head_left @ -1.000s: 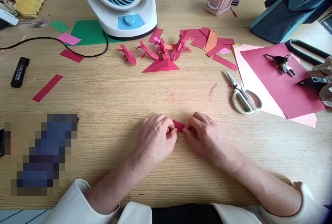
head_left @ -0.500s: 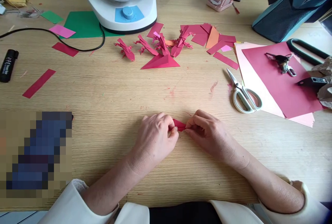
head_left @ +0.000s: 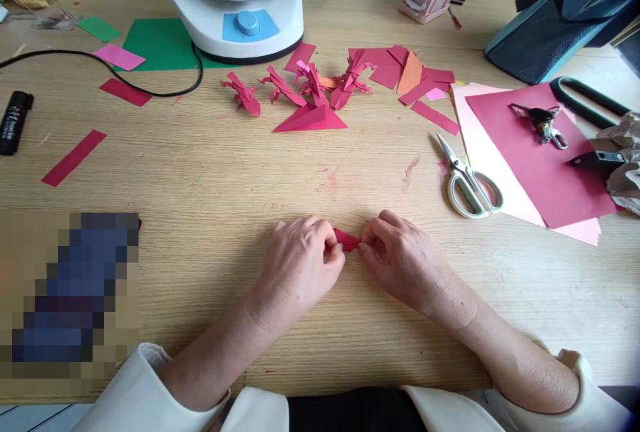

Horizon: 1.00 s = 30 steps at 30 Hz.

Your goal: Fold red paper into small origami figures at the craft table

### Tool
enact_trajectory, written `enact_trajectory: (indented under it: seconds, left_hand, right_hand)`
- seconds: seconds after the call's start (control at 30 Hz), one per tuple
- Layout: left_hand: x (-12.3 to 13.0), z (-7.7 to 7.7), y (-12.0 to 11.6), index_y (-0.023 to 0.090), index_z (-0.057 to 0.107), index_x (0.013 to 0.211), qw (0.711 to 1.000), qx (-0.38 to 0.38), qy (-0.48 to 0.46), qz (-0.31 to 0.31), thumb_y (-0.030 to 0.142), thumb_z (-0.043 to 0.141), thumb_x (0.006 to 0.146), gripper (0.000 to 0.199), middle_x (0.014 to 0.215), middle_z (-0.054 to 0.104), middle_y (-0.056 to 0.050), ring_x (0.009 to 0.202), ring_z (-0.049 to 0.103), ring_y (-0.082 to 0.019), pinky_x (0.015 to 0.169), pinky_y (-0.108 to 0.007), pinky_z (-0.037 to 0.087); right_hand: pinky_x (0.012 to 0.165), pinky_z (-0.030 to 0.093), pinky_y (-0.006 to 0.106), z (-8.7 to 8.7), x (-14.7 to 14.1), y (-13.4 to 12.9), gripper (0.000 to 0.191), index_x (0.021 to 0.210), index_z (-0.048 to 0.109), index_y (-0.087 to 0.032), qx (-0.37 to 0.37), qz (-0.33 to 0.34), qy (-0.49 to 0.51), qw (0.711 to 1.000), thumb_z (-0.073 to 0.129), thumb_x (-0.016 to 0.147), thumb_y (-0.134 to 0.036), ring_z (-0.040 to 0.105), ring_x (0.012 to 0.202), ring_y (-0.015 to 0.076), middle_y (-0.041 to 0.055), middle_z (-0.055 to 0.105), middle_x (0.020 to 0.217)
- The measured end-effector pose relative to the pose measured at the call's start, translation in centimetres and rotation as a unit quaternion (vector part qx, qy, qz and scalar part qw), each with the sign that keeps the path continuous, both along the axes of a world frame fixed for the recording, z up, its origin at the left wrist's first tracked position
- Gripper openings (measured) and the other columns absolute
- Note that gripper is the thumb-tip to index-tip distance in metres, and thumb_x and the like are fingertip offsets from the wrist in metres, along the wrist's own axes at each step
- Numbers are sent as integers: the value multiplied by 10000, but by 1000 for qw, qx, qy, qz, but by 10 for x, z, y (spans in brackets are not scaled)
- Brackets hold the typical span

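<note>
A small folded red paper piece [head_left: 346,240] spans the gap between my hands, low over the wooden table. My left hand [head_left: 305,255] pinches its left end, with the fingers curled over much of it. At the piece's pointed right end, my right hand [head_left: 393,252] closes thumb and fingertips on the tip. Beyond them, several folded red paper figures [head_left: 283,87] stand in a row, with a flat red folded triangle [head_left: 313,120] in front.
White-handled scissors [head_left: 473,189] lie right of my hands, beside red and pink sheets [head_left: 535,152]. A white fan [head_left: 245,25] stands at the back. Red strips [head_left: 74,157], a black marker [head_left: 15,122] and a cable [head_left: 150,91] are on the left; paper scraps [head_left: 385,75] lie behind.
My right hand's fingertips have shifted slightly on the paper's right end, and a little more of the folded piece shows. My left hand holds nearly the same pose.
</note>
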State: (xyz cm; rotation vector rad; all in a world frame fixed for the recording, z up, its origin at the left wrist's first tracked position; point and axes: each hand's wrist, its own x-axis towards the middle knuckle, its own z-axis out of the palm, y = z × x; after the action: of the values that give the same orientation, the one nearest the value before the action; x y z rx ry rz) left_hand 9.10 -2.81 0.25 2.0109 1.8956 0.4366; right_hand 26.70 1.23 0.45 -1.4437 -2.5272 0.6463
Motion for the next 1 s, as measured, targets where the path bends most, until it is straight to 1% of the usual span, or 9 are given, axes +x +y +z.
enact_trajectory:
  seconds: [0.27,0.37,0.43,0.5,0.57,0.67,0.73,0.8,1.0]
  left_hand:
    - [1,3,1,195,533,666,1000,-13,20,5,205,585,798,142,734,654,6,691,570,-163,685,-328,346]
    - [1,3,1,197,535,663,1000,-15,21,6,212,583,800,146,728,655,10,684,568,-162,681,-327,346]
    - [1,3,1,198,535,666,1000,-15,19,6,214,582,801,144,726,653,13,683,568,-162,687,-328,351]
    - [1,2,1,198,540,677,1000,-11,16,4,210,583,799,130,731,650,15,690,570,-163,699,-330,357]
    - [0,2,0,197,544,686,1000,-6,12,0,201,582,798,119,731,645,14,692,571,-162,703,-329,361]
    - [-1,3,0,194,541,676,1000,-2,4,-11,168,579,786,119,706,631,16,670,561,-152,685,-317,360]
    - [-1,4,0,192,532,665,1000,1,2,-15,155,576,781,129,686,622,15,650,552,-146,667,-309,355]
    - [-1,3,0,192,529,658,1000,7,0,-14,153,572,784,139,678,619,12,638,548,-143,658,-306,352]
    - [-1,0,1,194,555,674,1000,12,1,-8,184,603,801,135,712,648,9,668,575,-155,692,-328,369]
  right_hand:
    - [606,356,271,6,8,8,94,722,554,-183,-34,-20,-15,999,581,812,-173,495,639,129,13,551,768]
    - [587,356,265,7,13,10,109,715,548,-179,-24,-17,-3,1000,581,812,-144,482,616,122,8,542,746]
    - [571,362,256,7,14,10,113,728,549,-175,-4,-6,33,999,577,818,-112,468,600,114,0,530,728]
    - [580,390,247,8,13,6,98,788,579,-168,23,27,94,995,560,849,-93,484,618,111,6,543,757]
    - [647,438,254,8,11,0,113,891,614,-161,69,97,156,981,526,900,-90,532,707,126,38,584,845]
    - [761,464,313,7,10,-7,197,1072,622,-153,165,201,178,949,504,933,-78,552,835,170,89,628,975]
    - [770,456,336,6,11,-9,264,1179,596,-143,213,222,166,937,514,937,-77,548,850,183,107,641,1024]
    - [763,445,341,5,11,-10,289,1226,577,-133,235,227,154,932,515,947,-89,555,866,189,118,650,1061]
    - [770,432,357,-1,9,-3,218,1105,624,-100,215,272,79,935,438,1000,-145,588,824,195,111,688,980]
